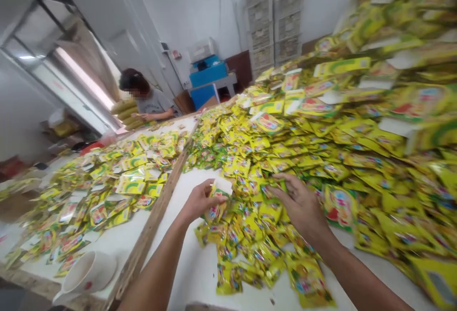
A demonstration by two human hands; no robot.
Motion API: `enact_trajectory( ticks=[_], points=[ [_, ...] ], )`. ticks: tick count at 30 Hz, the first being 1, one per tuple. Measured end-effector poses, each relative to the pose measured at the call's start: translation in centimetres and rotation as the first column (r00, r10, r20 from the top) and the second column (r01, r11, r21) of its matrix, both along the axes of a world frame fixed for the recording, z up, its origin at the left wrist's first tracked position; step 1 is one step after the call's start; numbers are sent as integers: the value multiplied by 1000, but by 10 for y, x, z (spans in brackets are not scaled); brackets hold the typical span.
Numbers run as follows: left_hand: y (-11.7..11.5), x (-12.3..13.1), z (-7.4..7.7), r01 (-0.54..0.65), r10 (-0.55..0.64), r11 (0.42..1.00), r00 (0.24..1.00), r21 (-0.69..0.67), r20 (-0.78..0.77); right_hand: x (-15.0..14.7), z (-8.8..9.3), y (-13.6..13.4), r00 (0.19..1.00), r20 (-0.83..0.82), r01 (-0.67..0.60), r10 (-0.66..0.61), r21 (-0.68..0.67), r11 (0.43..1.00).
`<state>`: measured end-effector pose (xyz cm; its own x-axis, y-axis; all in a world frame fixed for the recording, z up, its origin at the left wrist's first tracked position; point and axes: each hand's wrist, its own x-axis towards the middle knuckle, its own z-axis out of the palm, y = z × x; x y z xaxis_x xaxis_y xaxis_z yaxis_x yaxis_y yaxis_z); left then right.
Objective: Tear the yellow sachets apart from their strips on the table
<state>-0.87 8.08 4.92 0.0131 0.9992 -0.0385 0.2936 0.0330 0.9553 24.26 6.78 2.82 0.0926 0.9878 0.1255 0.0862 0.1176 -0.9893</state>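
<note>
My left hand (198, 202) is closed around a small yellow carton (223, 189) whose white flap stands up, its printed front partly covered by my fingers. To the right, my right hand (303, 205) pinches a small green and yellow sachet (273, 188) between thumb and fingers, over the pile. Beneath and between both hands lies a loose heap of small yellow sachets (250, 225) on the white tabletop (200, 273). A larger yellow packet (341, 207) with a red and blue print lies just right of my right hand.
A high bank of yellow packets (389, 101) rises on the right. Past a wooden strip (157, 225) on the left are more yellow cartons (132, 182) and a white mug (87, 273). A person (153, 99) works at the table's far end, near blue boxes (209, 75).
</note>
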Motion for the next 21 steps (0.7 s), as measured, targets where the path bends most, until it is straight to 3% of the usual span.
enact_trajectory(
  ticks=[2, 3, 7, 12, 17, 21],
  points=[
    [-22, 29, -6, 199, -192, 974, 979, -110, 71, -1, 2, -1, 1000, 0, -15, 15, 43, 999],
    [-30, 40, -9, 240, -227, 963, 968, -127, 105, 0, 2, -1, 999, 39, -38, 36, 55, 998],
    [-44, 61, -21, 204, -178, 970, 966, -132, 186, 6, 4, -5, 939, 291, -204, 182, 44, 978],
    [-49, 63, -25, 233, -186, 951, 956, -202, 226, 9, 3, -7, 836, 374, -439, 402, 15, 898],
    [-53, 73, -30, 195, -154, 966, 961, -170, 229, -1, -6, -8, 867, 429, -338, 251, 137, 931],
    [-54, 76, -31, 228, -152, 958, 918, -173, 368, -9, -9, -14, 868, 443, -292, 227, 86, 952]
  ],
)
